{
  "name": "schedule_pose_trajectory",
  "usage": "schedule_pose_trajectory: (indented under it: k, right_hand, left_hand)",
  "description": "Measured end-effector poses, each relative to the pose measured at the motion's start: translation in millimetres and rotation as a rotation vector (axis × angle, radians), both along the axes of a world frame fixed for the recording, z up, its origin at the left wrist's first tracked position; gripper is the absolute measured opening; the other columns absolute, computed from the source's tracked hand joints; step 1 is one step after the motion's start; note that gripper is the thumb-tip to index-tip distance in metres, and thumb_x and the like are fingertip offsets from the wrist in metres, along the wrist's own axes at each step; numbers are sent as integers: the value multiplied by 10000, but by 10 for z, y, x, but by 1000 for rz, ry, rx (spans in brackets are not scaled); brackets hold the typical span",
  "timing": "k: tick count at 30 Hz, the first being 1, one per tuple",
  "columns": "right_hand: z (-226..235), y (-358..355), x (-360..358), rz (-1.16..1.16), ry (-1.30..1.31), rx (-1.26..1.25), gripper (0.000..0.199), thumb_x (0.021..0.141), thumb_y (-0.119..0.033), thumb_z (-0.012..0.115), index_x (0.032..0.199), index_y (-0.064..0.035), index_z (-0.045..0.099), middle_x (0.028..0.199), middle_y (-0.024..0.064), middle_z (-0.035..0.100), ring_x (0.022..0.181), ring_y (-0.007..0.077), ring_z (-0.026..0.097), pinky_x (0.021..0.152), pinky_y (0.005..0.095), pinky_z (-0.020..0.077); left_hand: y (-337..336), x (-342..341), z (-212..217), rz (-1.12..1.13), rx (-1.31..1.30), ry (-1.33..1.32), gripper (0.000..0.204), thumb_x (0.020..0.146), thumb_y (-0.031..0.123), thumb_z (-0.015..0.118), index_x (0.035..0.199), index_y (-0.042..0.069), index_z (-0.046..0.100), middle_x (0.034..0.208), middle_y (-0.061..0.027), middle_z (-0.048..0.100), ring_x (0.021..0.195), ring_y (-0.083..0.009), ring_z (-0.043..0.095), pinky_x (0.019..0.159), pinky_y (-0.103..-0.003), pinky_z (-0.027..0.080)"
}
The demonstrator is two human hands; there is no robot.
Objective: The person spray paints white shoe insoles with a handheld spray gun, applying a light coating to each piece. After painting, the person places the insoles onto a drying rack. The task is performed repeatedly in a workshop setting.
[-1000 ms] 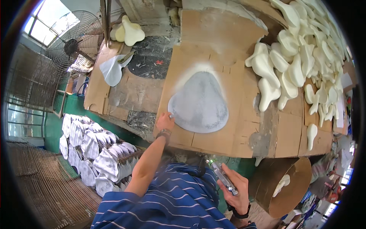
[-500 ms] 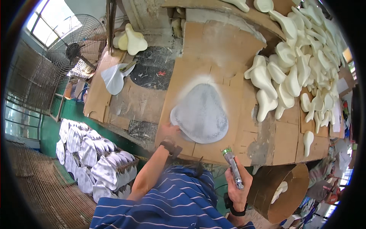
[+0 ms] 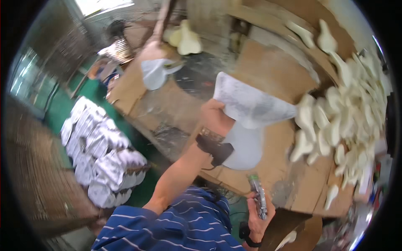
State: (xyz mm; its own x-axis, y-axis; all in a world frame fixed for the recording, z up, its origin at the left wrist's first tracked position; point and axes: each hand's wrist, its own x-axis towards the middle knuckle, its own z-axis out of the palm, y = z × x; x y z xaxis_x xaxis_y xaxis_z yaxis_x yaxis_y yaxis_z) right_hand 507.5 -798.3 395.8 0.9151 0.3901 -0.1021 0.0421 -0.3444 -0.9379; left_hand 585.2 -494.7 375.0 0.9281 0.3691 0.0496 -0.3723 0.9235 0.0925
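Observation:
My left hand [image 3: 215, 117] is closed on the edge of a grey-white saddle cover [image 3: 253, 102], a thin, rounded sheet held tilted above the cardboard-covered table [image 3: 274, 154]. Beneath it, another pale grey saddle cover [image 3: 245, 146] lies flat on the cardboard, its far part hidden by the raised one. At the table's near edge my right hand [image 3: 260, 217] grips a small metal spray gun [image 3: 257, 194] with a green ring at its tip. The gun points up and away from me, apart from both covers.
Cream foam saddle pads [image 3: 326, 121] are heaped along the right side. Several covers [image 3: 100, 154] hang over a rack at the left. A cut cover [image 3: 154, 74] and foam pads [image 3: 188, 39] lie at the far left. A cardboard drum [image 3: 312, 234] stands below the table's right edge.
My left hand has lifted the top saddle cover off the table and tilted it, uncovering another underneath. The spray gun stays in my right hand. The whole view has shifted and blurred.

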Motion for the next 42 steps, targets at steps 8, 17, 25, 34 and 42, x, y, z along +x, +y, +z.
schedule_pose_trajectory:
  k: [8, 17, 25, 34, 42]
  right_hand:
    - [61, 561, -33, 367, 120, -267, 332, 925, -203, 628, 1152, 38, 617, 1042, 95, 650, 943, 196, 585, 853, 325, 465]
    - [187, 1781, -486, 637, 99, -453, 336, 933, -209, 614, 1171, 27, 610, 1054, 93, 645, 959, 192, 578, 864, 329, 457]
    - [201, 2983, -1174, 764, 72, -544, 332, 942, -202, 593, 1192, 17, 602, 1054, 91, 643, 954, 187, 577, 859, 328, 456]
    - [117, 4048, -1948, 823, 107, -680, 326, 936, -188, 584, 1182, 24, 605, 1014, 93, 648, 929, 193, 587, 841, 325, 462]
    - [-116, 4568, -2432, 804, 111, -771, 327, 934, -193, 588, 1174, 27, 607, 1010, 101, 650, 928, 196, 589, 836, 326, 464]
  left_hand:
    - [557, -1733, -70, 494, -131, 59, 568, 711, 104, 481, 1269, -3, 504, 1232, -135, 586, 1148, -316, 549, 1041, -502, 387]
    - [893, -3730, -954, 917, -337, 163, 525, 707, 78, 473, 1214, -44, 533, 1201, -169, 604, 1133, -350, 558, 1040, -491, 391]
    - [2047, -4938, -1440, 1311, -490, 375, 404, 646, 107, 501, 1037, 24, 562, 1010, -117, 620, 977, -312, 591, 904, -466, 466]
    - [3900, -6603, -2162, 1767, -479, 355, 575, 582, 79, 508, 1153, 16, 536, 1144, -138, 604, 1047, -370, 578, 936, -553, 454]
    - [4553, -6770, -3123, 1948, -574, 124, 505, 633, 85, 533, 1134, 24, 533, 1128, -137, 603, 995, -332, 587, 868, -492, 487]
